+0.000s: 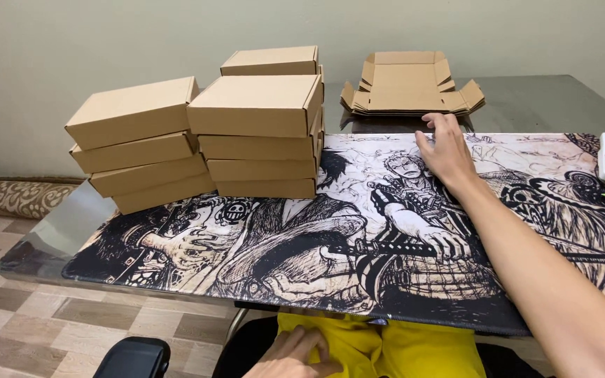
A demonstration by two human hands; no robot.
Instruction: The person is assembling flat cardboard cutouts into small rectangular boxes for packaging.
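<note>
Right hand reaching toward flat cardboard blanks at the tabletop's far edge

The right hand (444, 148) is lying palm-down on the printed mat (330, 238), its grip open and empty, fingers pointing at the stack of unfolded box blanks (411, 84), whose long axis is running left to right. The left hand (295, 353) is resting loosely open on the yellow lap, partly cut off. Matte folded boxes (257, 126) are standing stacked to the left.

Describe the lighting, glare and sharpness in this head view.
Head view: soft, even indoor light; the glossy dark tabletop mirrors the flat unfolded cardboard blanks; the stacked brown cardboard boxes and right hand are sharp; the left hand is cropped at the bottom edge.
</note>
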